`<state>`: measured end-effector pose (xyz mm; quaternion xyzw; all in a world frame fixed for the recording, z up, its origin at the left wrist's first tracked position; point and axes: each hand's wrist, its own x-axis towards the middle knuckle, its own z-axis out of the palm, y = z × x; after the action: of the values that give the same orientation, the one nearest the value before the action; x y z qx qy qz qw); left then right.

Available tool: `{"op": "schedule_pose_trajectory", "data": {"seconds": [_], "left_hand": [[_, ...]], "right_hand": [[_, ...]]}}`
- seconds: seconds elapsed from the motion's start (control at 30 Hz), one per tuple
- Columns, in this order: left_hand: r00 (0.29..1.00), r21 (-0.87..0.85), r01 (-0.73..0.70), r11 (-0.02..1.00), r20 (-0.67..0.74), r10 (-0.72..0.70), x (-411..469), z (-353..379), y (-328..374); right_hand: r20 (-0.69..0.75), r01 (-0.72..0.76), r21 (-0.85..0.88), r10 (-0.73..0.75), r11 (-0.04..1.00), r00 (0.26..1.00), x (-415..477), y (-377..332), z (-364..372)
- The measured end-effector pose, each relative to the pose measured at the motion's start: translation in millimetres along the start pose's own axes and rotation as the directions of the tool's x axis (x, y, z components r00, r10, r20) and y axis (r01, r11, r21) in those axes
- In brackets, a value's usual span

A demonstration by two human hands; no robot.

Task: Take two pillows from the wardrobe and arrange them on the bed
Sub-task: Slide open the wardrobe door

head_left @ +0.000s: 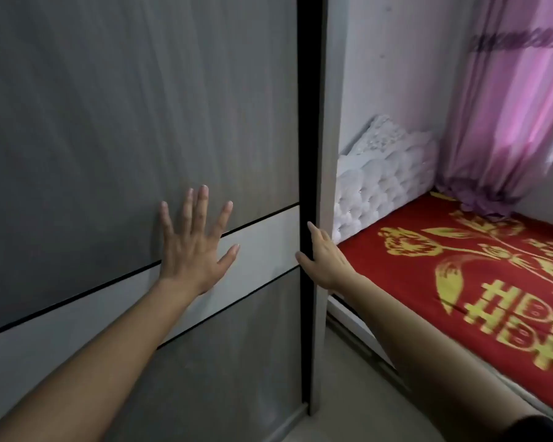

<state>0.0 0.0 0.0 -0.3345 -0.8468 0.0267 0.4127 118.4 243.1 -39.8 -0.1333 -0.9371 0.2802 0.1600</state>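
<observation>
Under the flat, spread left hand [193,247] lies the shut wardrobe door [109,138]; the right hand [324,255] curls round its dark edge; no pillows show; the bed [460,266] lies right of it; the palm may slip, or fingers get pinched.

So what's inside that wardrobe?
Can't tell. The door is shut; the left hand lies flat on it, the right hand grips its edge. No pillows show.
</observation>
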Motion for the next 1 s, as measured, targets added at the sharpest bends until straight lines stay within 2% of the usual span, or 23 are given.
{"op": "schedule_pose_trajectory", "data": {"seconds": [0.07,0.17,0.3,0.4,0.47,0.53,0.77,1.0], "left_hand": [[0.999,0.040,0.048,0.998,-0.001,-0.048,9.7,16.8,2.8],[0.999,0.178,0.028,0.984,-0.039,-0.021,3.5,43.4,-5.6],[0.997,0.237,-0.008,0.971,-0.078,0.027,2.6,54.8,-14.4],[0.994,0.241,-0.022,0.970,-0.096,0.046,-0.9,56.4,-15.3],[0.995,0.252,-0.030,0.967,-0.082,0.052,-2.3,53.7,-19.8],[0.996,0.244,-0.040,0.969,-0.071,0.059,-4.6,52.1,-21.5],[0.997,0.280,-0.035,0.959,-0.052,0.052,-18.3,42.2,-34.4],[0.999,0.274,-0.001,0.962,-0.051,0.016,-66.5,21.1,-83.7]], "right_hand": [[-0.004,-0.035,0.087,0.035,0.996,0.999,31.6,7.7,9.2],[-0.029,-0.125,0.282,0.139,0.951,0.990,66.6,10.1,36.2],[-0.168,-0.132,0.435,0.224,0.891,0.960,78.3,-2.3,75.0],[-0.243,-0.170,0.575,0.365,0.801,0.898,90.8,-9.0,82.0],[-0.196,-0.239,0.635,0.452,0.735,0.870,101.9,-3.8,74.1],[-0.115,-0.297,0.627,0.462,0.720,0.879,106.6,2.3,67.1],[-0.060,-0.333,0.568,0.442,0.752,0.895,98.3,-4.0,66.4],[-0.036,-0.275,0.557,0.353,0.784,0.935,60.0,-50.6,96.7]]}}
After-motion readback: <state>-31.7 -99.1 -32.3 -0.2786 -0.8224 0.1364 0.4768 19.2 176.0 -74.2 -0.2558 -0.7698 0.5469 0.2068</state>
